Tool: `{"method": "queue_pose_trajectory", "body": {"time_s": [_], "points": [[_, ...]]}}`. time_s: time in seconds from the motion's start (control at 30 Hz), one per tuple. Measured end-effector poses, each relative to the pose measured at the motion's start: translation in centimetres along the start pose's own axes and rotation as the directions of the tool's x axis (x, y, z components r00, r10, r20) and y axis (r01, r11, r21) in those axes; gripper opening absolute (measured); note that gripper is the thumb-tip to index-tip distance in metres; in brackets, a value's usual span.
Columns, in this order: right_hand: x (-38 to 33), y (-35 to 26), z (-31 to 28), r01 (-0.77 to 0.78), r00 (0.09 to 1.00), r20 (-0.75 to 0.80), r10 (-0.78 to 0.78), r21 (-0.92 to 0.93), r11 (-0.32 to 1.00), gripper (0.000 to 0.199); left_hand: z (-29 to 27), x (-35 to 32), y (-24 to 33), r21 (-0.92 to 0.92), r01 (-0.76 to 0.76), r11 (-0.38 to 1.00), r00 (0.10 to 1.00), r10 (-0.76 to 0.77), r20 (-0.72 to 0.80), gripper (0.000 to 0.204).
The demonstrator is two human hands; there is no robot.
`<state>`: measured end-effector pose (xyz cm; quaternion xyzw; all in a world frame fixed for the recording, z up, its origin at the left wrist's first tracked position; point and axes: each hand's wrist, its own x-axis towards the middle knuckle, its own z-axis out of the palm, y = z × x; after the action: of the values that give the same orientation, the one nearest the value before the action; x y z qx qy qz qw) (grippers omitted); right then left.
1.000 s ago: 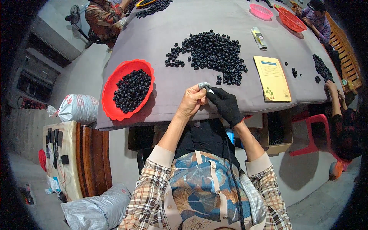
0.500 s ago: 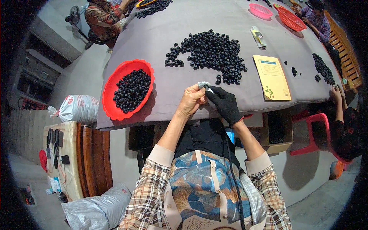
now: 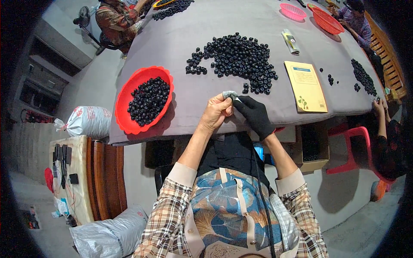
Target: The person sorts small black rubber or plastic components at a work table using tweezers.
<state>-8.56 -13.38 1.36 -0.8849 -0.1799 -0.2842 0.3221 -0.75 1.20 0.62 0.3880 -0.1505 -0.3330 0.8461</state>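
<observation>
Just over the table's near edge, my two hands meet. My left hand (image 3: 216,112) is bare except for a grey cover on a fingertip, and its fingers are closed in a pinch. My right hand (image 3: 254,117), in a black glove, is closed against it with a small pale tip showing between them. What they hold is too small and covered to name. Beyond them lies a pile of small round black pieces (image 3: 241,56), many with a pale ring or hole. To the left, a red scalloped bowl (image 3: 122,101) holds more black pieces (image 3: 148,102).
A yellow booklet (image 3: 305,88) and a small printed packet (image 3: 291,42) lie to the right on the grey tablecloth (image 3: 167,47). Pink (image 3: 293,12) and red baskets (image 3: 327,22) stand farther back. Other people sit around the table. A pink-red stool (image 3: 359,137) stands at right.
My right hand has shifted very slightly right and down from my left fingertips. The left hand stays almost in place, still pinched; the pile and bowl look the same.
</observation>
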Motion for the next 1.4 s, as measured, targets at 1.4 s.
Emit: {"method": "queue_pose_trajectory", "body": {"time_s": [1.4], "points": [[0.0, 1.0, -0.8, -0.228, 0.942, -0.269, 0.2, -0.077, 0.971, 0.031, 3.0, 5.9, -0.5, 0.99, -0.141, 0.007, 0.886, 0.446, 0.123, 0.016]]}}
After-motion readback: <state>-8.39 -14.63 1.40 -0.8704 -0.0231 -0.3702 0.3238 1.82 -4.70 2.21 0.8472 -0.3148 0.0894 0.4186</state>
